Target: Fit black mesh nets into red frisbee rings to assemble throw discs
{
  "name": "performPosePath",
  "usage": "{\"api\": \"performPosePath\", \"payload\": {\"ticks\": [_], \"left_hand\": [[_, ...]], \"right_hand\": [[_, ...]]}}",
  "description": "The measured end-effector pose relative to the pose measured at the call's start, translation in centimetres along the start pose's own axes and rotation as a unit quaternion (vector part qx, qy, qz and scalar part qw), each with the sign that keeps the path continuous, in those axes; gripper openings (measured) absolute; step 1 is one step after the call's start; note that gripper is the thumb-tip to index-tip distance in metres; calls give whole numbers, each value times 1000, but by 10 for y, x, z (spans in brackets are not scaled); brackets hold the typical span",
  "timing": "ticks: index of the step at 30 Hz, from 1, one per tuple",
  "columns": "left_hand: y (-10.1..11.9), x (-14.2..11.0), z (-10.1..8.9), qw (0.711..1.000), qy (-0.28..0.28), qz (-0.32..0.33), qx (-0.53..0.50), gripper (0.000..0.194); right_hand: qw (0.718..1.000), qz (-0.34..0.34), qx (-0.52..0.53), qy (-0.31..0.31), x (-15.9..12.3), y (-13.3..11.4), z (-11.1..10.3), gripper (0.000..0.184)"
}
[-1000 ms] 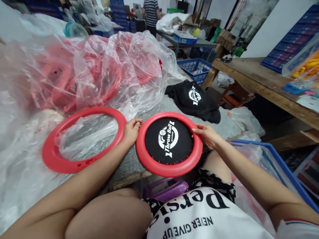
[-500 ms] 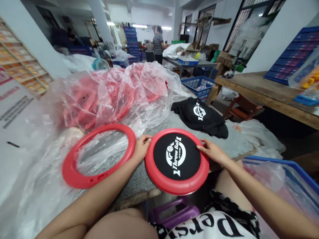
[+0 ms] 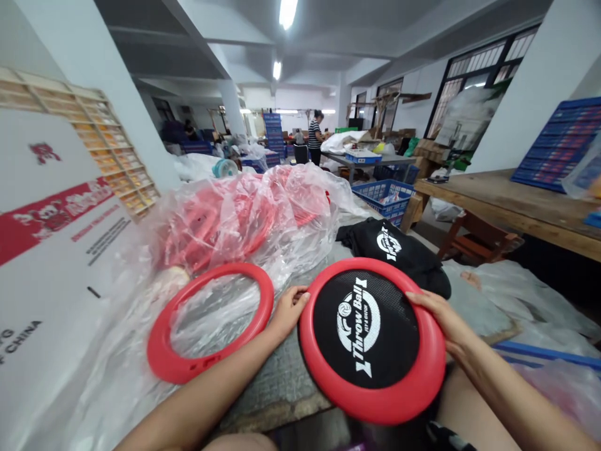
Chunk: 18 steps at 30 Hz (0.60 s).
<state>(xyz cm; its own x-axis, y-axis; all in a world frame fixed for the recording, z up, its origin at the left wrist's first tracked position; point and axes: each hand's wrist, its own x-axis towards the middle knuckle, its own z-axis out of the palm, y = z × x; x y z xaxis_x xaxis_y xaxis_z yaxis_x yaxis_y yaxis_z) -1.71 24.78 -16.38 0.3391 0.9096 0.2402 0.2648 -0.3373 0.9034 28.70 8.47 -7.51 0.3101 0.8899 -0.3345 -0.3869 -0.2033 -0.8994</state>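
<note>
The red-rimmed disc (image 3: 366, 332) hides part of the black cloth (image 3: 425, 260) behind it, and most of the right hand's (image 3: 444, 319) fingers are out of sight beneath the rim. The left forearm (image 3: 220, 385) covers part of the empty red ring's (image 3: 265, 294) lower edge. Crumpled plastic (image 3: 291, 235) blurs the red pieces under it. The left edge cuts off the white box (image 3: 51, 282) — its lettering too. A purple thing (image 3: 355, 447) barely shows at the bottom.

Forearms angled inward, left hand (image 3: 290, 308) and right hand (image 3: 436, 316) thumb-and-finger pinched.
</note>
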Motion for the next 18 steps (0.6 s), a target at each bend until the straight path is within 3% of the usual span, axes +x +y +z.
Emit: {"api": "performPosePath", "payload": {"ticks": [4, 7, 12, 15, 18], "left_hand": [[25, 1, 0, 995, 71, 69, 31, 40], [70, -6, 2, 973, 104, 182, 92, 49], [149, -30, 25, 909, -64, 387, 142, 89], [164, -40, 42, 897, -72, 408, 157, 111], [163, -44, 46, 917, -37, 368, 147, 98]], "right_hand": [[994, -101, -28, 27, -15, -34, 10, 45], [981, -182, -30, 63, -29, -55, 24, 42], [946, -317, -9, 65, -41, -60, 74, 39], [926, -373, 33, 54, -43, -47, 112, 51], [913, -402, 57, 33, -45, -37, 139, 58]]}}
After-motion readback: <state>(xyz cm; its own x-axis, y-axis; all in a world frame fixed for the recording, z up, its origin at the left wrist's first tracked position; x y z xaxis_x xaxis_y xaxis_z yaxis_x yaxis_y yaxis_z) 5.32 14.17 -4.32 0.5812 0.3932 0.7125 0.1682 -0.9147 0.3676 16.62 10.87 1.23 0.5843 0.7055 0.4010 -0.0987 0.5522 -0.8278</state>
